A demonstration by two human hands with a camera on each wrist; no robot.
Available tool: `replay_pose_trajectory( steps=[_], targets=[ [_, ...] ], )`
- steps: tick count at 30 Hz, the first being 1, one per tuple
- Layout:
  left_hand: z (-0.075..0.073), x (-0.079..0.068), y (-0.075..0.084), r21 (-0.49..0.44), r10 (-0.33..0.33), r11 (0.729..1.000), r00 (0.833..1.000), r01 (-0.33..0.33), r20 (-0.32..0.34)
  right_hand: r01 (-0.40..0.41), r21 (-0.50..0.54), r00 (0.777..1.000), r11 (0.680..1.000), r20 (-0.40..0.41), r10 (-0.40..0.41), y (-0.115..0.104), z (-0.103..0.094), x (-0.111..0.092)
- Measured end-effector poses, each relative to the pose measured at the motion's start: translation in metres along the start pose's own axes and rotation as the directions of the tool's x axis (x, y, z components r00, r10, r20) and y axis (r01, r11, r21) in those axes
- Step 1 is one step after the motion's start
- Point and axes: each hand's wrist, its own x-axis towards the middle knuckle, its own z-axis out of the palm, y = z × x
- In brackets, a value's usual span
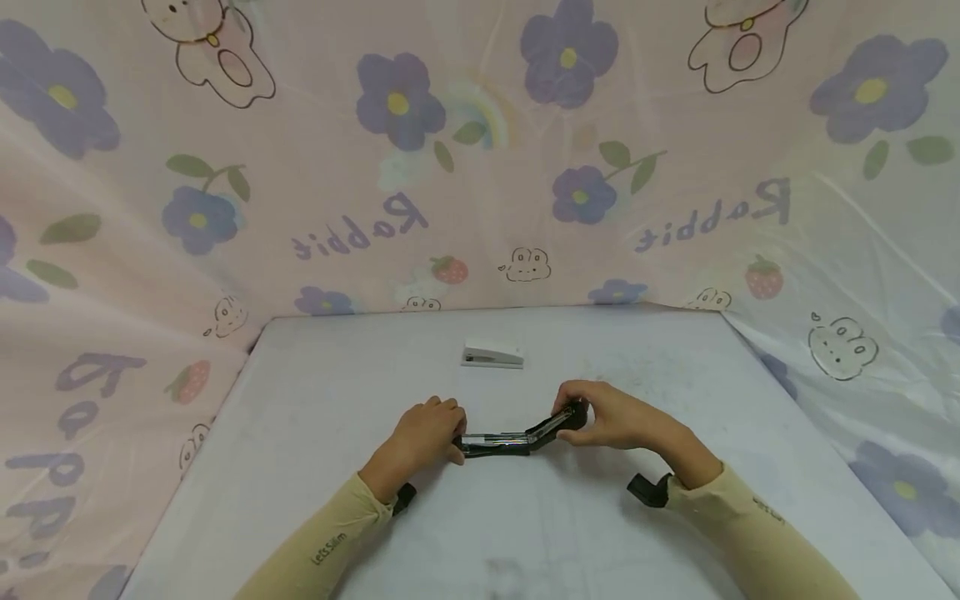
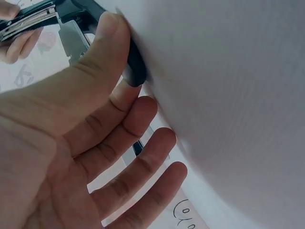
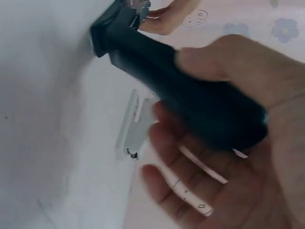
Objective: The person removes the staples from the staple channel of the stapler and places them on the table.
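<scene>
A black stapler (image 1: 495,450) lies unfolded wide at its hinge, low over the white table, its metal inside showing. My left hand (image 1: 426,432) pinches one end between thumb and index finger; in the left wrist view the other fingers of that hand (image 2: 71,138) are spread loosely below the black end (image 2: 137,67). The raised, tilted part is gripped by my right hand (image 1: 611,417). From the right wrist, the thumb lies along the dark, blurred stapler body (image 3: 143,55), with fingers curled on its other side.
A white stapler (image 1: 491,358) sits farther back on the white table (image 1: 337,367), beyond both hands. Patterned cloth (image 1: 480,192) hangs behind the table and down both sides. Dark wrist-mounted pieces (image 1: 648,490) stick out below the sleeves.
</scene>
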Motion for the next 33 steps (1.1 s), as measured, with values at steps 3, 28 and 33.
replay_pose_trajectory(
  steps=[3,28,33],
  targets=[
    [0.000,0.001,-0.001,-0.011,0.011,1.000,1.000,-0.011,0.012,-0.054,-0.052,0.997,0.997,0.050,0.057,-0.002,-0.003,-0.003],
    [0.000,0.005,-0.019,-0.092,0.068,0.994,0.990,-0.057,0.121,0.105,-0.215,0.972,0.971,-0.183,-0.145,-0.036,0.079,0.044],
    [0.000,0.006,-0.017,-0.102,0.097,0.991,0.989,-0.086,0.108,0.011,-0.285,0.988,0.958,-0.145,-0.055,-0.039,0.090,0.051]
  ],
)
